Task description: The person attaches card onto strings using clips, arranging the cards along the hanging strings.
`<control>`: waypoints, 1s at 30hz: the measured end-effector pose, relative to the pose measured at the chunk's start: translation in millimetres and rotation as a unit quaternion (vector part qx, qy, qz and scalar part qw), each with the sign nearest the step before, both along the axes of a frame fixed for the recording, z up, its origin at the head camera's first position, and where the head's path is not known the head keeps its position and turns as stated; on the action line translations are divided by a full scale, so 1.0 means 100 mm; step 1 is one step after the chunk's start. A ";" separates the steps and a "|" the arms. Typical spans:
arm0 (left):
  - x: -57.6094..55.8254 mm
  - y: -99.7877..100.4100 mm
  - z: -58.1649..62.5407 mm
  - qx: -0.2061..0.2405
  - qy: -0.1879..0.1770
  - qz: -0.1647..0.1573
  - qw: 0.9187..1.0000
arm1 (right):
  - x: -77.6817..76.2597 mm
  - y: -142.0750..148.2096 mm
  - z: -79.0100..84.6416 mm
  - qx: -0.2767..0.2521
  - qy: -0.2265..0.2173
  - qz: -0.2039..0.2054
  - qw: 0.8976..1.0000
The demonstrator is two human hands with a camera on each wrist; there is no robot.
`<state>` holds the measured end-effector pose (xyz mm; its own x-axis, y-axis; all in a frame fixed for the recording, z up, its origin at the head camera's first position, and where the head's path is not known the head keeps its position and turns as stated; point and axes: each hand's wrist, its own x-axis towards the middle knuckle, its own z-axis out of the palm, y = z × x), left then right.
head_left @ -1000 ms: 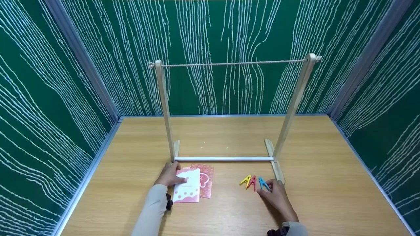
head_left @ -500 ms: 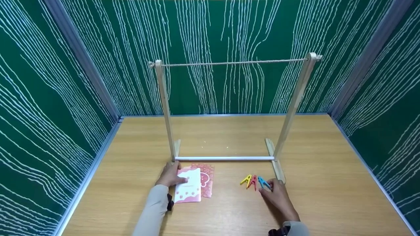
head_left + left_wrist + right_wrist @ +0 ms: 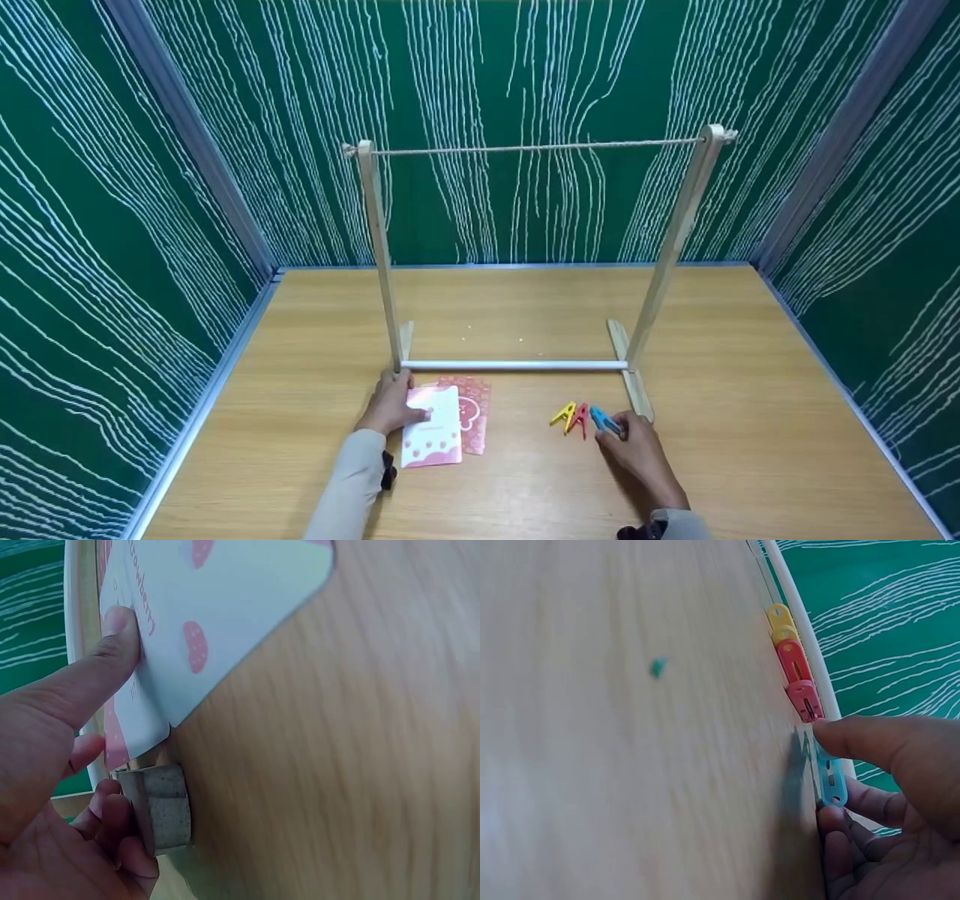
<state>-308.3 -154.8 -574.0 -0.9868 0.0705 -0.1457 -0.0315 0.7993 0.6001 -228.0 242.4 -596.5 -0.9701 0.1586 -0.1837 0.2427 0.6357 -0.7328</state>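
Note:
My left hand (image 3: 390, 405) pinches a white-and-pink strawberry card (image 3: 431, 439), its thumb on the printed face and the other fingers at the edge and behind. In the left wrist view the card's surface bends beside the thumb. Partly under it lies a pink card (image 3: 474, 394) with a white outline shape. To the right, my right hand (image 3: 637, 454) holds a blue clothespin (image 3: 831, 776) between thumb and fingers, close over the table. A red clothespin (image 3: 579, 420) and a yellow clothespin (image 3: 563, 415) lie just left of it.
Behind the cards stands a wooden frame (image 3: 670, 247) with a cord (image 3: 525, 148) across its top and a white bar (image 3: 517, 365) at its base. Its left foot (image 3: 161, 810) is right by my left fingers. Green walls (image 3: 885, 187) with white lines enclose the wooden table (image 3: 517, 495).
The blue clothespin has turned and its legs show less apart, in my right fingers. The strawberry card has shifted very slightly right; both hands stay nearly in place.

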 end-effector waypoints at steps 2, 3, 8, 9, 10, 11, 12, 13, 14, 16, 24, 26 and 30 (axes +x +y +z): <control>0.00 0.00 0.00 -0.002 0.000 0.004 1.000 | 0.00 0.00 0.00 -0.001 -0.009 0.000 1.000; 0.00 0.00 -0.01 -0.002 0.002 0.004 1.000 | 0.00 0.00 0.00 -0.003 -0.014 0.000 1.000; -0.01 -0.01 -0.02 0.004 0.005 0.000 1.000 | 0.00 0.00 0.02 -0.020 -0.036 -0.006 0.999; -0.01 -0.01 -0.02 0.007 0.004 0.000 1.000 | 0.00 0.01 0.03 -0.025 -0.042 -0.008 0.999; -0.01 -0.01 -0.02 0.010 0.003 0.000 1.000 | 0.00 0.01 0.03 -0.031 -0.047 -0.009 0.998; -0.01 -0.01 -0.02 0.014 0.002 0.000 1.000 | 0.00 0.01 0.04 -0.038 -0.053 -0.011 0.998; -0.01 -0.01 -0.02 0.019 0.001 0.001 1.000 | 0.00 0.01 0.05 -0.042 -0.056 -0.012 0.998; -0.01 -0.02 -0.02 0.025 0.001 0.000 1.000 | 0.00 0.01 0.05 -0.044 -0.057 -0.011 0.997; -0.01 -0.02 -0.02 0.031 -0.001 0.001 1.000 | 0.00 0.01 0.05 -0.048 -0.060 -0.012 0.997; -0.01 -0.03 -0.03 0.040 -0.005 0.004 0.999 | 0.01 0.01 0.07 -0.059 -0.066 -0.014 0.996; -0.02 -0.08 0.00 0.060 -0.013 0.000 0.998 | 0.06 0.05 0.10 -0.074 -0.015 -0.009 0.997; -0.02 -0.09 0.02 0.074 -0.011 -0.007 0.997 | 0.07 0.07 0.10 -0.074 -0.002 -0.008 0.997; -0.01 -0.09 0.08 0.118 -0.022 -0.009 0.993 | 0.07 0.11 0.12 -0.084 -0.001 -0.014 0.996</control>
<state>-309.5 -163.8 -565.9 -0.9783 0.1250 -0.1652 -0.0483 0.6379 0.7686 -221.0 253.0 -584.2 -0.9655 0.1515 -0.2118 0.2596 0.4968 -0.8281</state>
